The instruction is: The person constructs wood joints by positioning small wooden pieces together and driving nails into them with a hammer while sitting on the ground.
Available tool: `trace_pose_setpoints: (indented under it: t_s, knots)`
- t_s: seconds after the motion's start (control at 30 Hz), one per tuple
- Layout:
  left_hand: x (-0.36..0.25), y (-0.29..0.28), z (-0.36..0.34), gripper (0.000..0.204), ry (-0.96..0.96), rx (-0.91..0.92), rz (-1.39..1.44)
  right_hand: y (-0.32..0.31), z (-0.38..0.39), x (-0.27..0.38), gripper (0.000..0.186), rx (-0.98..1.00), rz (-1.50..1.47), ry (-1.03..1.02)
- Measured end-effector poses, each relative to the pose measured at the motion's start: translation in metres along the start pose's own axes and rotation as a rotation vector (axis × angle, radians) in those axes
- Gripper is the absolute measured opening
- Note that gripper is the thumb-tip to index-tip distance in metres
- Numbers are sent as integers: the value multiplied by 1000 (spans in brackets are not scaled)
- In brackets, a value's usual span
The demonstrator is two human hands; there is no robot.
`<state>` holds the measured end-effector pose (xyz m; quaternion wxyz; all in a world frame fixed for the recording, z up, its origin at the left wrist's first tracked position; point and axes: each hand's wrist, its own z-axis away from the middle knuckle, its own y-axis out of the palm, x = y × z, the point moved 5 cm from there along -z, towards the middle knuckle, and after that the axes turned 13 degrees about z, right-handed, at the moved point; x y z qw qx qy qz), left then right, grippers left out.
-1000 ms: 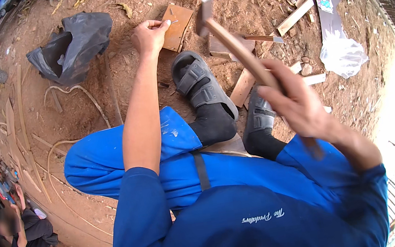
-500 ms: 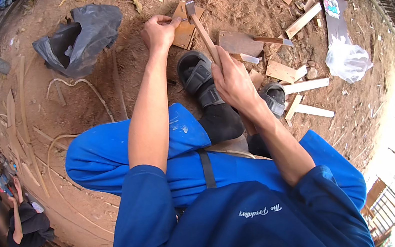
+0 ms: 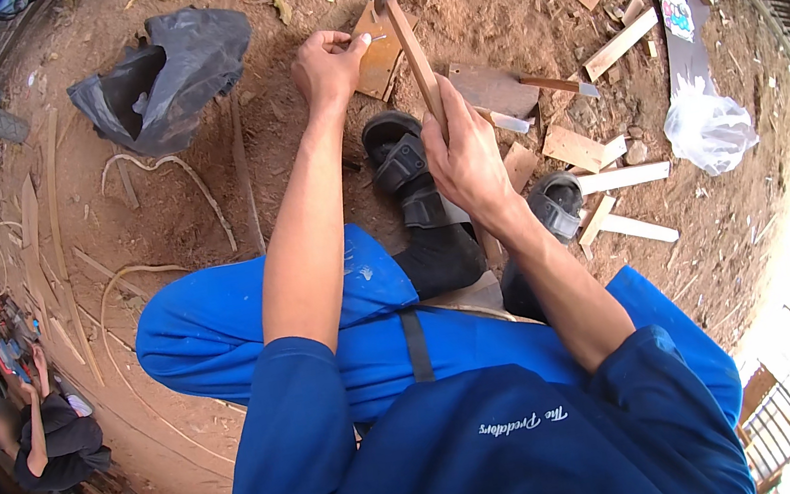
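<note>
My left hand (image 3: 328, 74) pinches a thin nail (image 3: 378, 38) between thumb and fingertips, over a small brown wooden board (image 3: 378, 69) on the dirt. Whether the nail's tip sits in the wood is too small to tell. Wrapped round a wooden handle, my right hand (image 3: 468, 151) grips a hammer (image 3: 415, 54). The hammer's metal head is raised just past the far edge of the board, apart from the nail. My sandalled foot (image 3: 400, 160) rests close to the board's near side.
A black plastic bag (image 3: 180, 80) lies at the left. To the right are a flat board (image 3: 494, 88), a brown-handled blade (image 3: 559, 85), wood offcuts (image 3: 622, 177) and a clear plastic bag (image 3: 710, 130). Another person (image 3: 53, 437) sits at the far left.
The hammer head has lifted from beside the nail to beyond it. My left hand keeps its pinch on the nail. The whole view has shifted slightly.
</note>
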<state>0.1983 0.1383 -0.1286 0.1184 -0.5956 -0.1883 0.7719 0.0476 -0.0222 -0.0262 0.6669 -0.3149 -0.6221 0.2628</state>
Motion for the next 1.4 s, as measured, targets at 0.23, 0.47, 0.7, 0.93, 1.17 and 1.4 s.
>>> trace_pose_setpoints:
  t_s: [0.23, 0.47, 0.7, 0.93, 1.17, 1.4]
  knots:
    - [6, 3, -3, 33, -10, 9, 46, -1, -1, 0, 42, 45, 36, 54]
    - [1, 1, 0, 32, 6, -10, 25, 1, -4, 2, 36, 86, -4, -2]
    - [-4, -1, 3, 32, -38, -13, 52, 8, -6, 3, 38, 110, 19, 15]
    - [6, 2, -9, 34, 109, -5, 155, 10, -1, 5, 38, 153, 55, 183]
    - [21, 12, 6, 24, 374, -39, 91, 20, 12, -3, 52, 76, 131, 303]
    - [-4, 18, 2, 18, 655, 150, -100, 38, 19, -12, 66, -86, 57, 296]
